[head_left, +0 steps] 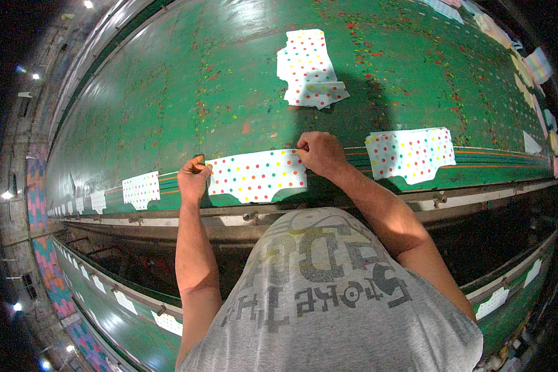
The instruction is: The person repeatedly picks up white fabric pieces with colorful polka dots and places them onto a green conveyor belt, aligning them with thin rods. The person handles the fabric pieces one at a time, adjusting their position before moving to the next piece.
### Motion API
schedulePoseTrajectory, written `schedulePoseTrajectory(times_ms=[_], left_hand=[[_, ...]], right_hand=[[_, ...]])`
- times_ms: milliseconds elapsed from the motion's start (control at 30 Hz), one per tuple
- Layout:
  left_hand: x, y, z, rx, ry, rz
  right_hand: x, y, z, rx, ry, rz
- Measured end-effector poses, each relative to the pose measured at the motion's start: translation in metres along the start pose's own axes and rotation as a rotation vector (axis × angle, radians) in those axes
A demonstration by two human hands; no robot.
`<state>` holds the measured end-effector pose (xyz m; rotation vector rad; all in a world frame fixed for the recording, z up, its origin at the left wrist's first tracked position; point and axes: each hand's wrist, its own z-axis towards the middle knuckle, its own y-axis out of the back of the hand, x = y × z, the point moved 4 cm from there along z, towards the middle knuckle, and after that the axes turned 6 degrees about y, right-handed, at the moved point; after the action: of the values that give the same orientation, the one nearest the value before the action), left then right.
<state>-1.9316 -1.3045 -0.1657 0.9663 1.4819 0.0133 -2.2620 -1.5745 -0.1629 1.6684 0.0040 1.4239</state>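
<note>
Shirt: grey shirt, bottom middle.
Left hand: pinching the dotted cloth, left edge.
Right hand: pinching its top right corner.
Table: long green table, middle.

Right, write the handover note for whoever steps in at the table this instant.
Left hand: pinching the left top corner of the dotted cloth piece.
Right hand: pressing its right top corner.
The piece lies flat near the front edge of the long green table.
Laid: another dotted piece to the right, a smaller piece to the left, a loose stack farther back.
Left: smooth and release this piece.
</note>
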Motion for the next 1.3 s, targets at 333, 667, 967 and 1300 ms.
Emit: schedulePoseTrajectory(times_ms=[333,667,967,1300], left_hand=[[0.006,0.000,0.003,0.013,-0.041,-0.036],[0.007,-0.001,-0.006,0.044,-0.061,-0.168],[-0.008,0.018,-0.035,0.274,-0.018,-0.158],[-0.005,-0.004,-0.017,0.024,-0.024,-0.223]], right_hand=[[0.002,-0.002,0.007,0.048,-0.047,-0.116],[0.002,-0.005,0.005,0.037,-0.010,-0.185],[0.006,-0.003,0.005,0.046,-0.036,-0.195],[0.010,-0.002,0.005,0.065,-0.064,-0.158]])
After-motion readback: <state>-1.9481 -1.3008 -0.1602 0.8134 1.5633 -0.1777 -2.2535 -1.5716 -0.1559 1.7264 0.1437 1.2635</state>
